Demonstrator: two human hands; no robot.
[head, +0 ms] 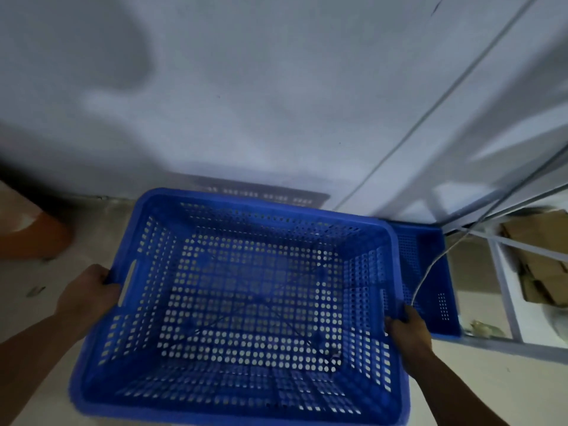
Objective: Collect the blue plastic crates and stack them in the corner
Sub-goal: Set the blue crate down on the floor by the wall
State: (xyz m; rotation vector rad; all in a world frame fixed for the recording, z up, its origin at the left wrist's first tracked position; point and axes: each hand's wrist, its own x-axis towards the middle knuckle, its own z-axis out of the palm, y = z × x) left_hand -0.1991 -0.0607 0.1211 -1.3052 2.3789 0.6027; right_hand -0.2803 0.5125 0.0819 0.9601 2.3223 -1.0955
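Left hand (87, 289) clamped on left rim of blue crate (246, 302), beside handle slot; right hand (410, 329) clamped on right rim. Crate spans between both hands, open top up, held level. Second blue crate (430, 272) just beyond right hand, partly hidden beneath held one, tucked against pale wall (276, 103). Bare floor (37, 302) left of left hand. Crate walls and base perforated plastic, corners rounded.

Corner ahead is crowding us
We are finding open floor (479, 382) right; wall (276, 103), cable (430, 265) and second crate (430, 272) are blocking ahead.
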